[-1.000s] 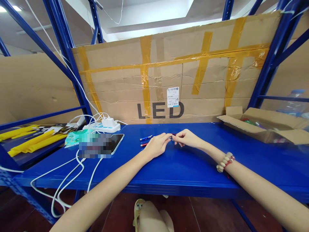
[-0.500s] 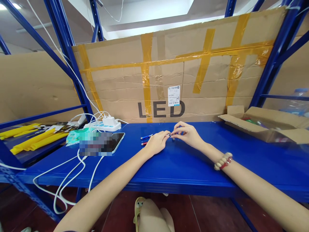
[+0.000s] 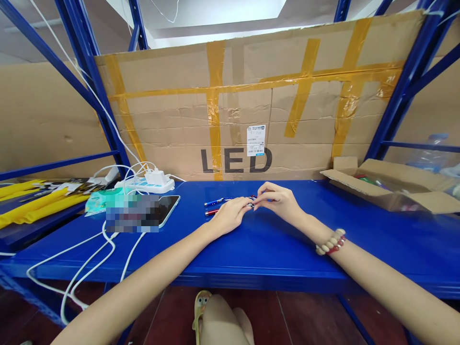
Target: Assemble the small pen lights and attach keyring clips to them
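Strips of yellow material (image 3: 36, 203) lie far out at nine o'clock on a lower side shelf, and white cables (image 3: 82, 251) trail over the front edge of the blue table (image 3: 273, 254). At ten o'clock from the hands, a white power strip (image 3: 143, 184) sits against the cardboard sheet (image 3: 305, 120) printed LED, with a dark phone (image 3: 169, 210) just in front of it. A blue pen (image 3: 213, 201) and a red pen (image 3: 211, 212) lie side by side near the left hand (image 3: 230, 216), at its ten o'clock. That hand has its fingers curled, thumb and forefinger pinched on one end of a small red and silver piece (image 3: 252, 203). The right hand (image 3: 280, 202), at three o'clock from the piece, is likewise closed, fingertips nipping the other end, so the piece sits between both hands over the table's middle. A bead bracelet (image 3: 329, 242) circles the right wrist. An open cardboard box (image 3: 391, 189) stands well apart at two o'clock.
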A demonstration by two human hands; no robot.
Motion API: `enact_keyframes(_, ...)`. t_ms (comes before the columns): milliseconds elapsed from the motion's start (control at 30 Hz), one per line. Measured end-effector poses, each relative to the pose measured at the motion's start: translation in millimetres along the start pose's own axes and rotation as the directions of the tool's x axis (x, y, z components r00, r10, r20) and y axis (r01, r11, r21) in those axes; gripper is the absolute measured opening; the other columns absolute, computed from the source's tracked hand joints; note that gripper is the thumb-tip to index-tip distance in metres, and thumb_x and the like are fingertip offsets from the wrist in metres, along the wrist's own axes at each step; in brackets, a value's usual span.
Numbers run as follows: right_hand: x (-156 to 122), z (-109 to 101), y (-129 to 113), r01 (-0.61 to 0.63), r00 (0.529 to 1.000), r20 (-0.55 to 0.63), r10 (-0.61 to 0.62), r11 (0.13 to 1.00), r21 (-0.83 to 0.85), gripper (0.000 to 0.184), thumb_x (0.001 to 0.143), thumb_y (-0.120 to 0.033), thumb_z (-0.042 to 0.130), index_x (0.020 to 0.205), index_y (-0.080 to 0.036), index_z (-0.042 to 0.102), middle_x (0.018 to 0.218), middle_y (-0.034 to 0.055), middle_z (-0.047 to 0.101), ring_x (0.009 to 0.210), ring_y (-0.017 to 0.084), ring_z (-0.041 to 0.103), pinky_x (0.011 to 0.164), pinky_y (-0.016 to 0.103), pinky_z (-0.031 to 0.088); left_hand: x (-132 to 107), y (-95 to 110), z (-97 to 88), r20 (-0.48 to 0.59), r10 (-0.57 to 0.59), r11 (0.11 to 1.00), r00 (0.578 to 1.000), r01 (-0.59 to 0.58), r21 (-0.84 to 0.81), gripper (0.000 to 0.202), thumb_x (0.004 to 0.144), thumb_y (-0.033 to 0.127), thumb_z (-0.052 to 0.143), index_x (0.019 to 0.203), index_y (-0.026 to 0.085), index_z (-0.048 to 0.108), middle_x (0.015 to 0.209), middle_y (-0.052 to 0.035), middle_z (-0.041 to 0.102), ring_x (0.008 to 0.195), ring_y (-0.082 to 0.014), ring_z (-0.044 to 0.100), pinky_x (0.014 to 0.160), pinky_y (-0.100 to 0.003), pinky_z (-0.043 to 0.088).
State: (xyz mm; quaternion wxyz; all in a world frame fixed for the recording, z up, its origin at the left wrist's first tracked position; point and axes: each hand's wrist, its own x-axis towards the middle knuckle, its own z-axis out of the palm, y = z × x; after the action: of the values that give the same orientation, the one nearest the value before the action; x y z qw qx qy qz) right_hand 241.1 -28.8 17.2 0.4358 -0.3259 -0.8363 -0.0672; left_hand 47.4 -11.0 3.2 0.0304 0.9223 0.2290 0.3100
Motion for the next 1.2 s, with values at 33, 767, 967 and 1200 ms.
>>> enact_keyframes(33,0.0,-0.3,0.3,0.006,1.000,0.004,-0.006,1.000,-0.001,0.024,0.081,-0.040,0.057,0.072,-0.023,0.072,0.080,0.0040,0.059,0.065,0.011,0.054,0.057,0.024,0.042,-0.2,0.1,0.1,0.001,0.009,1.000,1.000,-0.009,0.012,0.025,0.092,0.022,0.031,0.097,0.017,0.055,0.099,-0.0050,0.061,0.092,-0.0162,0.055,0.085,-0.030,0.043)
enact_keyframes(767,4.5,5.6,1.3,-0.235,0.970,0.020,0.243,0.911,0.338,0.031,0.063,-0.048,0.069,0.061,-0.017,0.067,0.066,0.0032,0.056,0.054,0.010,0.047,0.051,0.026,0.041,-1.8,6.1,-1.4,0.005,-0.079,0.997,0.997,0.079,-0.018,0.015,0.091,0.021,0.035,0.101,0.018,0.046,0.101,-0.0058,0.062,0.092,-0.0173,0.058,0.078,-0.029,0.045)
enact_keyframes(967,5.3,5.7,1.8,-0.395,0.918,0.157,0.363,0.826,0.402,0.035,0.057,-0.048,0.073,0.060,-0.014,0.064,0.067,0.0030,0.057,0.047,0.009,0.049,0.046,0.025,0.042,-1.3,4.3,1.0,0.004,-0.088,0.996,0.996,0.088,-0.009,0.014,0.091,0.023,0.035,0.100,0.018,0.046,0.101,-0.0062,0.062,0.094,-0.0180,0.058,0.079,-0.030,0.046)
enact_keyframes(1200,7.6,5.6,-1.9,-0.464,0.886,0.196,0.421,0.787,0.406,0.036,0.054,-0.048,0.074,0.059,-0.014,0.063,0.066,0.0022,0.058,0.044,0.007,0.048,0.043,0.023,0.041,-0.9,4.5,0.9,0.008,-0.090,0.996,0.996,0.090,0.023,0.015,0.092,0.023,0.035,0.101,0.018,0.045,0.100,-0.0056,0.061,0.093,-0.0177,0.058,0.080,-0.030,0.046)
